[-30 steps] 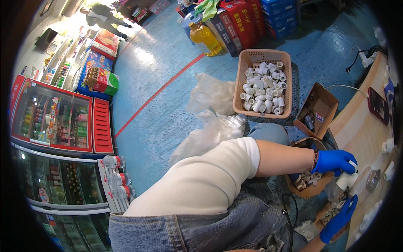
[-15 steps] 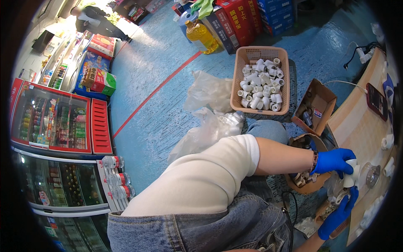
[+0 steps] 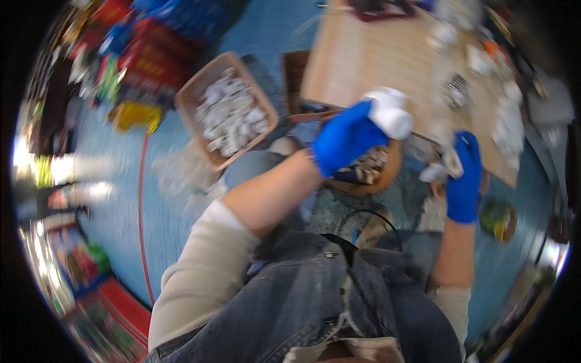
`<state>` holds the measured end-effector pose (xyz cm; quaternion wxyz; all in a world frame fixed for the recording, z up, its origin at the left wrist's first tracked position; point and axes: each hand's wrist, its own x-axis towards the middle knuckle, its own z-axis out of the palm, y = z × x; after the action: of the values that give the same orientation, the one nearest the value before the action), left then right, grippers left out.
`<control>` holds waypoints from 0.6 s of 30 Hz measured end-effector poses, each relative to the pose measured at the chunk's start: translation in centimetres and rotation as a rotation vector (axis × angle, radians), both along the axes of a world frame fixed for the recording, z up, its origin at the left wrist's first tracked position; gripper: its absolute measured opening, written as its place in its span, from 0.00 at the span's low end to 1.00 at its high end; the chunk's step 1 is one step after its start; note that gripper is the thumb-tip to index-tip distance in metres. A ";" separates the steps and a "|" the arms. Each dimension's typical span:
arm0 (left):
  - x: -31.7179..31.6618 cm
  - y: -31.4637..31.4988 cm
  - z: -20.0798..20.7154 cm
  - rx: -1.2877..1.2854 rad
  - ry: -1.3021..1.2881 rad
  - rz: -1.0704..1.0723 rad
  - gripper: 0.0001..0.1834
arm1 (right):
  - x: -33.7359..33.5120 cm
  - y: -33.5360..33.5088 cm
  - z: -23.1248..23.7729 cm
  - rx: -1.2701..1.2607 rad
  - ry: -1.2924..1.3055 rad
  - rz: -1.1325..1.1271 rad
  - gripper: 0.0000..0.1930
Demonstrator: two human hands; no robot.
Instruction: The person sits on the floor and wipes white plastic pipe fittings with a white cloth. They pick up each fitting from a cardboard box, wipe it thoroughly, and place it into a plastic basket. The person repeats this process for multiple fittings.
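My left hand (image 3: pixel 350 139), in a blue glove, is closed round a white plastic pipe fitting (image 3: pixel 390 114) over the near edge of the wooden table (image 3: pixel 369 57). To the right, my gloved right hand (image 3: pixel 465 178) has its fingers bent against a small beige piece (image 3: pixel 452 162), whose kind is blurred. Further back on the table lies a round, shiny, clear object (image 3: pixel 456 92). Below my left hand, an open cardboard box (image 3: pixel 387 175) holds small beige and white pieces.
A peach plastic basket (image 3: pixel 186 112) full of white pipe fittings stands on the blue floor at left, near a yellow oil bottle (image 3: pixel 136 117) and red cartons (image 3: pixel 154 63). A brown box (image 3: pixel 295 81) sits beside the table. White pieces (image 3: pixel 508 124) line the table's right side.
The view has swung to the right and blurred. My left hand still holds the white fitting, now farther from my right hand, which has drawn back from it.
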<state>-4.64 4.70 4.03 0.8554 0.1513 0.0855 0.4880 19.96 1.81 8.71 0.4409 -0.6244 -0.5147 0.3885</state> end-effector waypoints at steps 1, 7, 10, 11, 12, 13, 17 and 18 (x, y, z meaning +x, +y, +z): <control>0.1 0.1 0.1 -0.015 0.028 -0.013 0.28 | -0.2 0.2 -0.1 0.015 0.202 -0.063 0.14; 1.9 -0.6 0.6 -0.041 0.075 -0.072 0.29 | -2.8 -1.2 2.5 0.315 0.413 -0.057 0.08; 3.1 -0.9 0.4 -0.015 0.189 -0.131 0.29 | -4.4 -1.4 2.8 0.510 -0.031 0.251 0.09; 3.4 -1.1 0.3 0.027 0.144 -0.143 0.30 | -4.2 -1.2 2.8 0.607 -0.357 0.343 0.10; 3.5 -1.3 0.2 0.017 0.146 -0.142 0.30 | -4.3 -1.1 2.6 0.617 -0.449 0.341 0.10; 3.5 -1.4 0.1 0.010 0.162 -0.150 0.30 | -4.2 -0.9 2.3 0.604 -0.549 0.331 0.11; 2.9 -1.1 -0.6 -0.005 0.050 -0.117 0.29 | -4.0 -1.6 0.9 0.361 -0.428 0.459 0.12; 2.9 -1.1 -0.8 0.008 0.071 -0.114 0.29 | -3.9 -1.7 0.6 0.369 -0.453 0.455 0.12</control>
<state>-1.78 3.64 3.28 0.8775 0.1765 0.1052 0.4333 16.08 0.13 9.33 0.3232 -0.4741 -0.7863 0.2291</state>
